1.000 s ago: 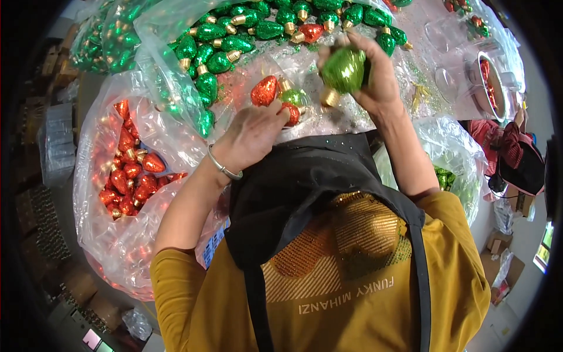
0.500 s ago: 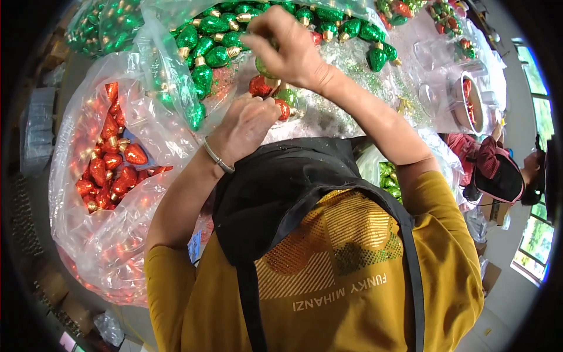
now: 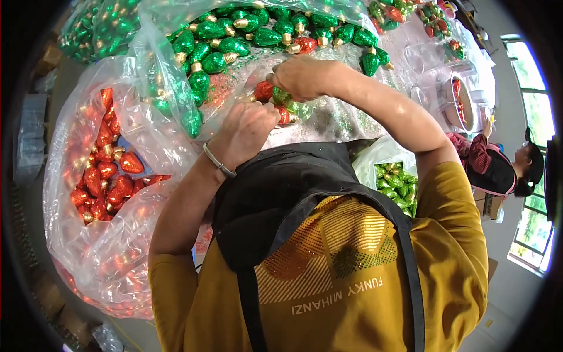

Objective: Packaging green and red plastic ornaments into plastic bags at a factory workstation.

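Note:
My left hand [image 3: 251, 126] is closed beside a small cluster of glittery bulb ornaments; whatever its fingers grip is hidden. The cluster shows a red bulb ornament [image 3: 263, 91], a light green bulb ornament [image 3: 282, 95] and, nearest me, another red one [image 3: 285, 114] with a gold cap. Clear plastic seems to surround them. My right hand [image 3: 304, 77] reaches over the cluster's far side, palm down with fingers curled in. What lies under those fingers cannot be seen. Just beyond it a red bulb [image 3: 305, 45] lies among dark green bulbs [image 3: 267, 37].
A clear plastic bag [image 3: 64, 152] holding red bulbs stands at my left; another bag [image 3: 366, 158] with light green bulbs sits at my right. Glitter covers the table [image 3: 334, 117]. Farther right are clear tubs [image 3: 423, 56], a white bucket [image 3: 467, 111] and a co-worker [image 3: 498, 161].
My right hand has come down and nearer me, onto the cluster, covering the light green bulb at its far side. My left hand stays almost where it was.

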